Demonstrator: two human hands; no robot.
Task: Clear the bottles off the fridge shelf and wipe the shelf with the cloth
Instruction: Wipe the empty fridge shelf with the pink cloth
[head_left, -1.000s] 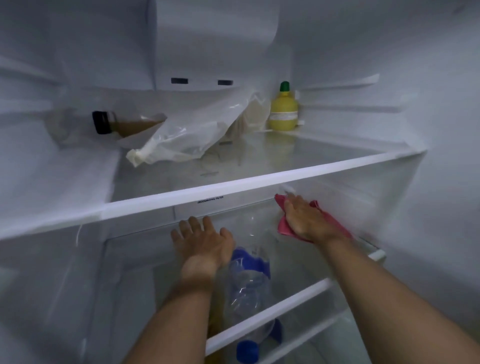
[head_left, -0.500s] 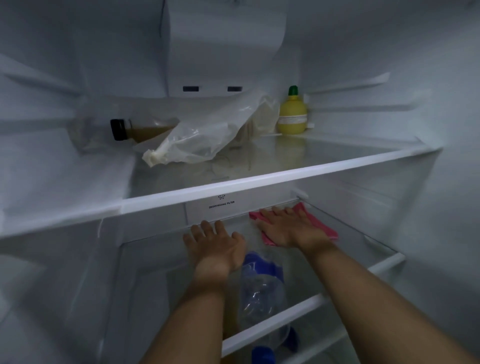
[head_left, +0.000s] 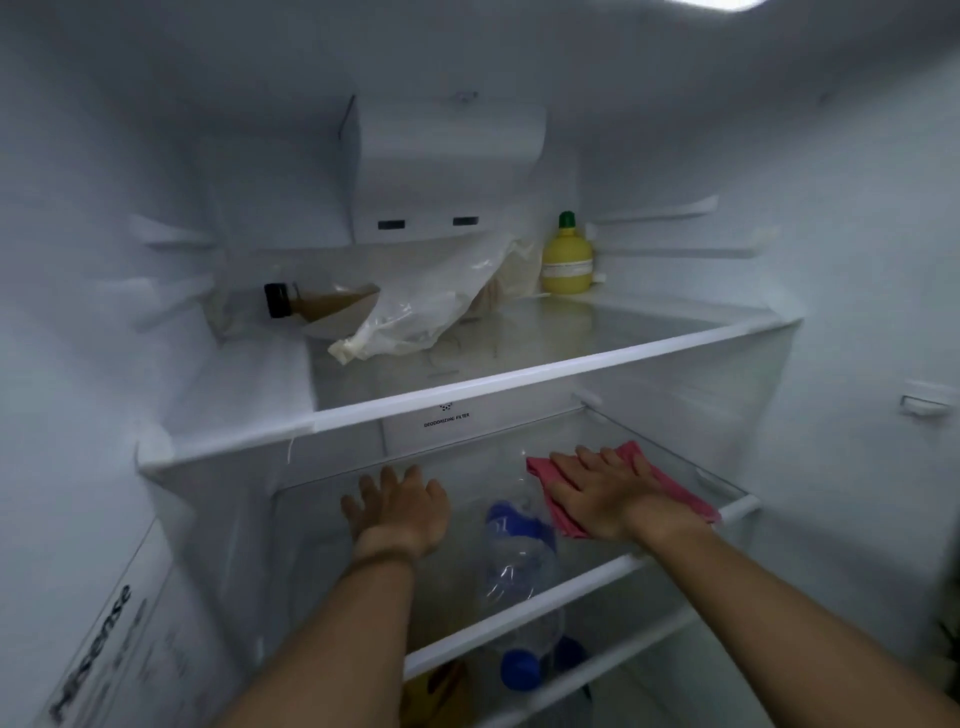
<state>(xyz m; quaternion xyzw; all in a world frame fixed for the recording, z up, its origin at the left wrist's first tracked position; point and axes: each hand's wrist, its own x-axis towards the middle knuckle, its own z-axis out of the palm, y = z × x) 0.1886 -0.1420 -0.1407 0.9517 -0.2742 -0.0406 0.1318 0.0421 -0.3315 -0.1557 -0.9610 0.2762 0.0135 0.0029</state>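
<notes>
A matt pink cloth (head_left: 685, 493) lies on the glossy clear glass shelf (head_left: 332, 551); a crinkled clear plastic bag (head_left: 415, 312) sits above.

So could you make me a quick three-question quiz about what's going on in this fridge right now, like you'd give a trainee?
1. True or false: the pink cloth lies under the right hand.
2. Which item stands upright at the back of the upper shelf?
A. a milk carton
B. the yellow bottle with a green cap
C. a jar of jam
3. Fill in: the left hand rests flat on the glass shelf, holding ____.

Key
1. True
2. B
3. nothing
</notes>
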